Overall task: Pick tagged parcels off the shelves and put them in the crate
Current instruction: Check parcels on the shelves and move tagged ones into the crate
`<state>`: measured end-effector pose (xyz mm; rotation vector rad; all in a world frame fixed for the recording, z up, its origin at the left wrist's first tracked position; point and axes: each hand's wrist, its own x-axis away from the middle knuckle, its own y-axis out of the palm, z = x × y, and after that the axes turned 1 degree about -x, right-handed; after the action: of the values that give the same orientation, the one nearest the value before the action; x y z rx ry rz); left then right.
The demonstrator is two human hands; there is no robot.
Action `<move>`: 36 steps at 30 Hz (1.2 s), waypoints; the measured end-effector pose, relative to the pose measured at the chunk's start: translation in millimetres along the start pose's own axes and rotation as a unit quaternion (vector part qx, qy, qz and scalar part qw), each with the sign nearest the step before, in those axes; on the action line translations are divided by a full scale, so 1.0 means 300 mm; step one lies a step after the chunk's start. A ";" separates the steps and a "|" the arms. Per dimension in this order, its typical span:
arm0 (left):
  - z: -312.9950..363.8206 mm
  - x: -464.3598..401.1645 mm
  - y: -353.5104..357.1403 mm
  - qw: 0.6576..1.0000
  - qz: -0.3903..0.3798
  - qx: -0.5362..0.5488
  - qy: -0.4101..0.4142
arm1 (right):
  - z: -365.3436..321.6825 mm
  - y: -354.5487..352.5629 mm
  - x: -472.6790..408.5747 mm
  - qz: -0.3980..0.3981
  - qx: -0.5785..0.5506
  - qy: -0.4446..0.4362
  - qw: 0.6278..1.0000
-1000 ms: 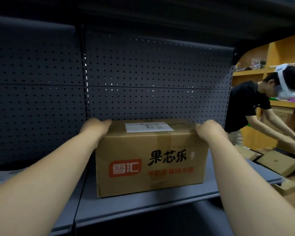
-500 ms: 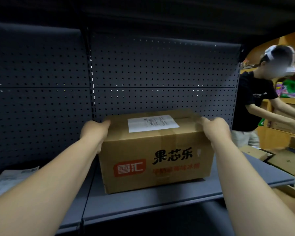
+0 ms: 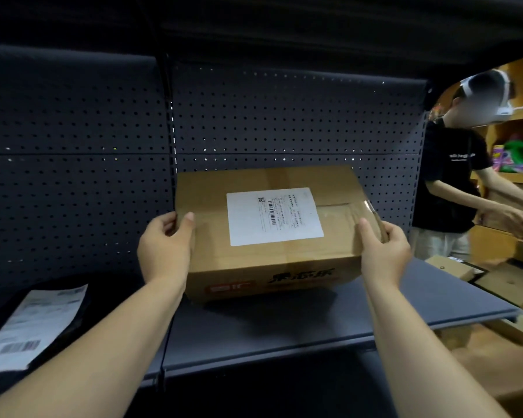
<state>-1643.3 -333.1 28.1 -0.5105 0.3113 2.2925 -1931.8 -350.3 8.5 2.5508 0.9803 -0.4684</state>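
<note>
Parcel: we saw a brown cardboard box (image 3: 272,233), taped along the top seam, red logo and dark print on its near face.
Tag: white shipping label (image 3: 274,216) with barcode, flat on the box's top.
Position: box tilted, top towards us, over the dark shelf (image 3: 314,324), in front of the pegboard back.
Left hand (image 3: 165,245): we noted it gripped the box's left edge, thumb on top.
Right hand (image 3: 384,248): gripped the right edge, thumb on top.
Elsewhere: second labelled parcel (image 3: 34,324) near left; another person (image 3: 453,182) far right.
</note>
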 end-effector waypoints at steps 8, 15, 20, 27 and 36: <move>-0.042 0.065 -0.031 0.999 0.007 0.010 0.042 | 0.065 -0.035 0.062 0.035 -0.027 -0.005 0.999; -0.064 0.089 -0.048 0.999 0.008 0.017 0.044 | 0.074 -0.064 0.098 0.054 -0.021 -0.009 0.998; -0.056 0.087 -0.053 0.999 0.017 0.002 0.046 | 0.040 -0.073 0.090 0.045 -0.012 -0.017 0.999; 0.031 0.029 -0.029 0.999 0.003 -0.035 -0.027 | -0.078 -0.058 -0.010 0.020 0.075 -0.002 0.997; 0.089 -0.043 0.006 0.990 -0.077 -0.057 -0.100 | -0.118 -0.043 -0.089 -0.037 0.186 0.065 0.980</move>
<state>-1643.5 -332.6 57.9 -0.3444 0.0402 2.1974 -1953.4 -340.6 48.2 2.9160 1.1265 -0.5572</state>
